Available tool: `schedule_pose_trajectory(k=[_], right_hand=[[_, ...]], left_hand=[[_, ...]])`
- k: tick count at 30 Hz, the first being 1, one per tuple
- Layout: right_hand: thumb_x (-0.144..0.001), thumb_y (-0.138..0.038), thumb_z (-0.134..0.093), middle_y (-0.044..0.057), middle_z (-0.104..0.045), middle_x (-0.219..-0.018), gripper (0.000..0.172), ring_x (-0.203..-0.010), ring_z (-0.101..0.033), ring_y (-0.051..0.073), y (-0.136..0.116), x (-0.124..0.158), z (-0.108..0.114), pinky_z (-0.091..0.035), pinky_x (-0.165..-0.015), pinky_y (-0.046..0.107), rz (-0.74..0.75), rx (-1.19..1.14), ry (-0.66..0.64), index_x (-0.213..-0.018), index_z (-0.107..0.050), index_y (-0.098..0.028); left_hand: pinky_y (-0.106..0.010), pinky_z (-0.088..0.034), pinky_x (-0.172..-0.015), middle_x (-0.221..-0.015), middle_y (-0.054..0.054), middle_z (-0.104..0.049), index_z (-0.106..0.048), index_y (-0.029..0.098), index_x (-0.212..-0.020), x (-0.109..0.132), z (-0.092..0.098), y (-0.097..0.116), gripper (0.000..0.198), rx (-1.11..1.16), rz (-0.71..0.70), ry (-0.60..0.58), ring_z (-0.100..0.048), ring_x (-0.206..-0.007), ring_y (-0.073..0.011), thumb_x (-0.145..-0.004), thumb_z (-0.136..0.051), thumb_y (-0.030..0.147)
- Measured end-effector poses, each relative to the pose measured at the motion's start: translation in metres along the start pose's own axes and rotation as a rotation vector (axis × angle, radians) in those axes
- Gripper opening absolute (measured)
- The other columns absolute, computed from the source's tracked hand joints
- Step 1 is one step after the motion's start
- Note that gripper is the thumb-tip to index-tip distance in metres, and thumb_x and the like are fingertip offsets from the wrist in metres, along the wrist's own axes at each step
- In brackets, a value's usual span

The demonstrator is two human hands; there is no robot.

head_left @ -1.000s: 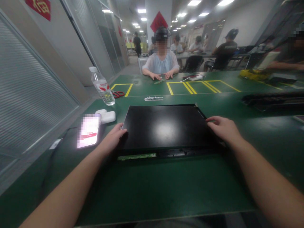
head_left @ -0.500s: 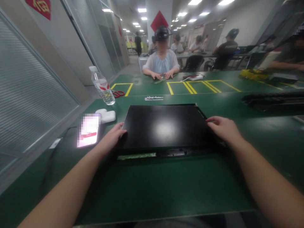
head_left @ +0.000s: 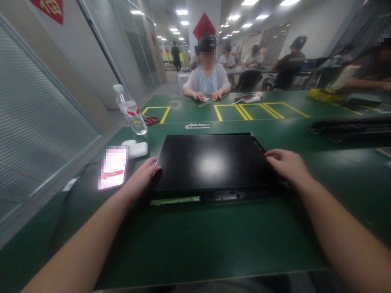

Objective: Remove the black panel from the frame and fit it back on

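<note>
A flat black display panel [head_left: 195, 162] lies in front of me, its glossy face up and reflecting a ceiling light. Along its near edge runs a green circuit strip [head_left: 175, 200]. My left hand [head_left: 146, 175] grips the panel's left edge, thumb on top and fingers at the side. On the opposite edge, my right hand [head_left: 285, 165] pinches the panel near its upper right, with some fingertips hidden. What lies under the panel is mostly hidden.
Left of the panel are a lit phone [head_left: 113, 167], a white earbud case [head_left: 137, 149] and a water bottle [head_left: 132, 112]. Red-handled scissors [head_left: 152, 120] and small white pieces [head_left: 197, 126] lie beyond. A person [head_left: 207, 77] sits across the green table [head_left: 214, 244].
Both hands and the panel hold nearly the same place. The whole view has shifted very slightly.
</note>
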State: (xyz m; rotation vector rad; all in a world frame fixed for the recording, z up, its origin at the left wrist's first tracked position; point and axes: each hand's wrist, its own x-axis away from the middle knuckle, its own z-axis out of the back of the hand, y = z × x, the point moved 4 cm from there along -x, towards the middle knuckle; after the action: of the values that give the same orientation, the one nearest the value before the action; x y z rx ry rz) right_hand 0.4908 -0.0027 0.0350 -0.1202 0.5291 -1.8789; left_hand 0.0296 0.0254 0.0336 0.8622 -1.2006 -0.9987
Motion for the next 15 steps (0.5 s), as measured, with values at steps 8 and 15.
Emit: schedule_pose_trajectory(k=[8,15], right_hand=[[-0.077,-0.035,-0.057,0.005,-0.075,-0.082,0.031,-0.073,-0.066,0.024,0.0002,-0.0002,0.0001,-0.045,-0.063,0.033,-0.003,0.017,-0.009,-0.096,-0.081,-0.025],[-0.078,-0.036,-0.057,0.005,-0.075,-0.083,0.032,-0.076,-0.067,0.024,0.0003,-0.0007,0.0009,-0.046,-0.065,0.034,-0.009,0.034,-0.021,-0.096,-0.081,-0.025]], left_hand=[[-0.033,-0.057,-0.068,-0.098,-0.005,-0.077,-0.063,0.021,-0.125,0.0028,-0.001,0.0029,0.047,-0.005,0.009,0.019,-0.074,-0.084,-0.0257,-0.078,-0.059,0.016],[-0.029,-0.057,-0.063,-0.094,-0.006,-0.077,-0.063,0.019,-0.124,0.0031,-0.0033,0.0027,0.047,0.057,0.021,0.026,-0.074,-0.079,-0.0231,-0.078,-0.058,0.012]])
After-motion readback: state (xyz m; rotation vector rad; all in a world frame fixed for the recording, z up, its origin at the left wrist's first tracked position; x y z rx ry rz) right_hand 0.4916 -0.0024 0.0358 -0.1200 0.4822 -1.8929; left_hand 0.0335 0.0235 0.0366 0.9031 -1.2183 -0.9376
